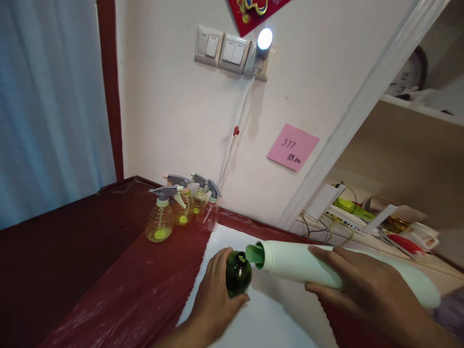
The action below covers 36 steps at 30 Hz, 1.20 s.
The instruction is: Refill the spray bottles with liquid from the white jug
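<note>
Near the back edge of the tabletop (145, 275) stand four sprayers (160, 222). Then, over the white sheet (264, 321), the left grip (213, 295) is wrapped around the bottle (238, 278). Just right of its neck is the mouth of the flask (293, 261); this flask lies lengthwise toward the right, its body held by the right grip (357, 278).

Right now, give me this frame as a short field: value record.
left hand: holding dark green bottle
right hand: gripping pale green container, nearly level, its open end close to the bottle's mouth
flow: cannot tell
spray bottles: four, grouped on dark red tabletop
sheet: white, below the hands
wall: pink note, lit lamp
</note>
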Motion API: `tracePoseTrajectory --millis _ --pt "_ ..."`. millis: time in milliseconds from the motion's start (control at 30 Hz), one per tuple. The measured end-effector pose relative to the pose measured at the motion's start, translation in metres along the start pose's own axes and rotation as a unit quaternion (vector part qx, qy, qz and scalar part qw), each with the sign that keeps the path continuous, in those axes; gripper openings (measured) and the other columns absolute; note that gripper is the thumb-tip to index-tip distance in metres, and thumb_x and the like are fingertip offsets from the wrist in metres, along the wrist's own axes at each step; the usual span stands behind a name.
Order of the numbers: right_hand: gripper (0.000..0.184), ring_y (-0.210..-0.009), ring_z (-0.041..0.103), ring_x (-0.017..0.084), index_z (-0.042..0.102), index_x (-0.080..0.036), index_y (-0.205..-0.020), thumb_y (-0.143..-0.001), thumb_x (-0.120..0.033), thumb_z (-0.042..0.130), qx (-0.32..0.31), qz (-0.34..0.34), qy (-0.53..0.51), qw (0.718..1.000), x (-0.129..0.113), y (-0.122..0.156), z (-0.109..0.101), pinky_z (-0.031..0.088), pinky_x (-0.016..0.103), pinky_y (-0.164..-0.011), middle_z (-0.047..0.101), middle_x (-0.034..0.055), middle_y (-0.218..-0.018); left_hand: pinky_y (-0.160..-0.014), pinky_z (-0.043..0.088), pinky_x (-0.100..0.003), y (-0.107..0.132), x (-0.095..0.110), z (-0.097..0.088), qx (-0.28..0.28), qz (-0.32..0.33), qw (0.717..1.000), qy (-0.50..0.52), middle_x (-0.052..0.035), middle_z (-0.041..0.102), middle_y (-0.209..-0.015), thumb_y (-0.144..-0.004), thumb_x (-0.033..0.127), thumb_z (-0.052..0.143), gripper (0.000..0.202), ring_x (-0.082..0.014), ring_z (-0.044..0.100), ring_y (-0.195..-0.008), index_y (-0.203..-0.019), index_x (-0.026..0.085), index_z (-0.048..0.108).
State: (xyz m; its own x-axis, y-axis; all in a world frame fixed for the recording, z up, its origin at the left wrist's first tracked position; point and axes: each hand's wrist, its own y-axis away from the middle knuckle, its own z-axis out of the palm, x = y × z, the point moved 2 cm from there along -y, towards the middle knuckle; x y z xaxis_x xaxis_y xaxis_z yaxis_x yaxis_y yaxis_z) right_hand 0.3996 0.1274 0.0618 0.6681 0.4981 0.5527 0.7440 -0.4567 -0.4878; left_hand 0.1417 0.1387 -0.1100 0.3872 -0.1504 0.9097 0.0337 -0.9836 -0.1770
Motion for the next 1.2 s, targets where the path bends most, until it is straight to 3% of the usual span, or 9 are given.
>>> tracePoseTrajectory --millis 1200 --pt "0.045 -0.054 0.068 0.022 0.059 -0.018 -0.117 -0.103 -0.057 0.04 0.016 -0.001 -0.011 1.0 0.0014 0.0003 0.0019 0.055 0.033 -0.044 0.067 0.0025 -0.07 -0.129 0.024 -0.052 0.001 0.002 -0.0009 -0.003 -0.011 1.0 0.0 -0.0166 0.042 -0.156 -0.065 0.017 0.075 0.09 -0.0299 0.037 -0.148 -0.147 0.015 0.039"
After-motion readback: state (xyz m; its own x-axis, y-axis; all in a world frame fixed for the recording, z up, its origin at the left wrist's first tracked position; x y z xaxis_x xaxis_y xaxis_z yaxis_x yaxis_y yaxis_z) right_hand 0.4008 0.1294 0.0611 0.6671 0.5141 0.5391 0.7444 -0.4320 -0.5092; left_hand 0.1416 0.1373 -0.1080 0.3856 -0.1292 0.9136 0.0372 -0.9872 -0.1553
